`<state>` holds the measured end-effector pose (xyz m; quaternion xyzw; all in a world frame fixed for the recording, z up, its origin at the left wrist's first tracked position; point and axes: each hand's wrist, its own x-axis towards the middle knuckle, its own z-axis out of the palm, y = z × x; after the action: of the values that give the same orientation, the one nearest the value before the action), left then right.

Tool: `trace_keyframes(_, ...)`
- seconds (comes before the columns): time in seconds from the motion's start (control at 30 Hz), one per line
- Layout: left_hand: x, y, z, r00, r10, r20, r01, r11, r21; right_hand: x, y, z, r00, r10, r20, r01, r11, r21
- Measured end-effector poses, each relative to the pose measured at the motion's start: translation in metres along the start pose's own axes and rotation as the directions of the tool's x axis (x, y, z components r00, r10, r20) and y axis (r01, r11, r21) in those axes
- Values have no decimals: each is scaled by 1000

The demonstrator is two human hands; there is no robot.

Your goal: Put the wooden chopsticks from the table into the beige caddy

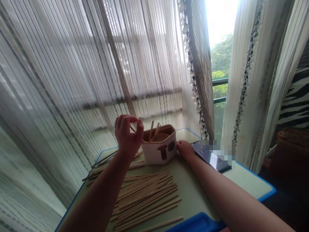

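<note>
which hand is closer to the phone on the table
Right. The right hand rests against the holder, just beside the phone. The left hand is raised on the holder's far side, pinching a stick.

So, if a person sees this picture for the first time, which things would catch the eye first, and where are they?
Probably the left hand, raised mid-frame, its fingers pinching a thin wooden stick above the beige holder, where a few sticks already stand. Below it, a large spread of wooden sticks covers the green table. The right hand rests against the holder's right side, beside a dark phone.
</note>
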<state>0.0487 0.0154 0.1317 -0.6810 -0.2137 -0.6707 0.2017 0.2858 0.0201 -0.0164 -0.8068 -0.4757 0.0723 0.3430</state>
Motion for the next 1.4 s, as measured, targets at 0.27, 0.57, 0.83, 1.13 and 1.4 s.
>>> trace_keyframes(0.27,-13,17,10,965,187,183,-191,982,3,1,2,2,1000,-7,-5,7,1000,14)
trace_keyframes(0.57,-23,-3,21,967,141,211,-156,986,59,1,3,3,1000,-1,-6,1,1000,4)
trace_keyframes(0.83,-27,-9,23,965,136,222,-164,980,112,3,3,4,1000,-3,-2,3,1000,-2)
trace_keyframes(1.13,-26,-7,23,966,144,217,-168,981,97,1,3,2,1000,-17,3,17,1000,15)
trace_keyframes(1.4,-29,-1,24,961,162,226,-188,977,100,1,1,2,1000,-20,-3,20,1000,21)
